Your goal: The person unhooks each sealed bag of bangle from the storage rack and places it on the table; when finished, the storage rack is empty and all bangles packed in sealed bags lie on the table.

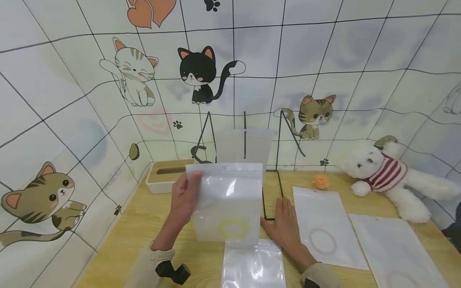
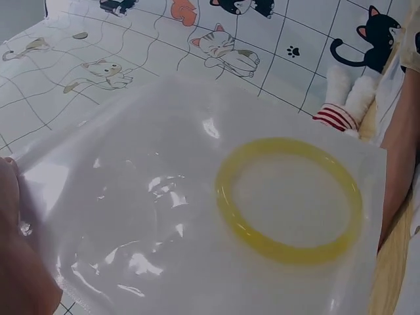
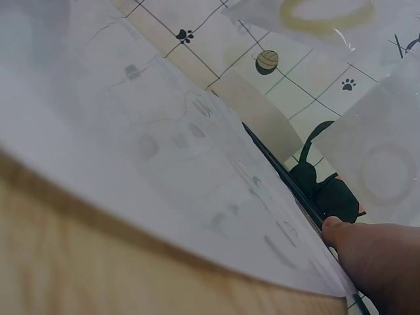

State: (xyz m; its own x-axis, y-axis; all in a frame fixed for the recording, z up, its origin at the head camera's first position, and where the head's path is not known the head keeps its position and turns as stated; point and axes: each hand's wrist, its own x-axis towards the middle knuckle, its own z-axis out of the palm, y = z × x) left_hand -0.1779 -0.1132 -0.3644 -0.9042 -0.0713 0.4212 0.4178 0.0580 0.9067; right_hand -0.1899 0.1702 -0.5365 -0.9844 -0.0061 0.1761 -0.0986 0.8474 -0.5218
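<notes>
In the head view my left hand (image 1: pixel 181 198) pinches the upper left edge of a clear zip bag (image 1: pixel 230 192), thumb in front. A yellow ring (image 2: pixel 226 197) lies inside the bag's lower part. My right hand (image 1: pixel 284 224) is low beside a black wire stand (image 1: pixel 264 202), its fingers straight. In the right wrist view the thumb (image 3: pixel 335 230) touches a black rod of the stand. Behind the held bag, a pale bag (image 1: pixel 230 146) is upright at the stand. Another shiny zip bag (image 1: pixel 253 272) lies flat on the table below the held one.
To the right lie a bag with a pinkish ring (image 1: pixel 320 216) and another bag (image 1: pixel 392 240). A white plush bear (image 1: pixel 387 176) leans by the wall near an orange ball (image 1: pixel 321 182). At the back left stands a wood-topped white box (image 1: pixel 158 187).
</notes>
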